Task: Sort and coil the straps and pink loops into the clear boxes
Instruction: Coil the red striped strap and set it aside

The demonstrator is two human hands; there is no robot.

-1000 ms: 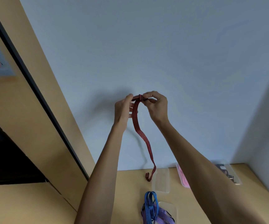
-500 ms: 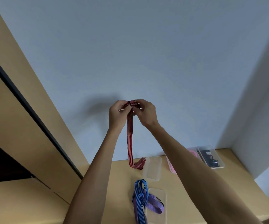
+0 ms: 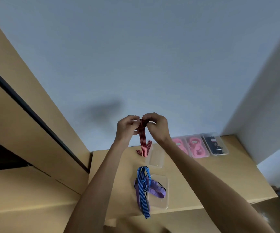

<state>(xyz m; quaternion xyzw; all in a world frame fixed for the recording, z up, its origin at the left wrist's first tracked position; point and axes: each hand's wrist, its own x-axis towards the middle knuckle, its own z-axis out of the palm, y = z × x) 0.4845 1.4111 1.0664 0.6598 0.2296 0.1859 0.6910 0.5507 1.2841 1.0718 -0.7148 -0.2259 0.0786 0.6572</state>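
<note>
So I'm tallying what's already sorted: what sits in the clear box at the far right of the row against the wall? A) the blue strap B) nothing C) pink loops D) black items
D: the rightmost clear box holds dark black items, while the pink loops fill the boxes to its left and the blue strap lies nearer the person.

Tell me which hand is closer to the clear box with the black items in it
The right hand. It is raised on the side of the black-item box, which sits on the table's far right. The left hand is farther off, beyond the red strap both pinch.
</note>
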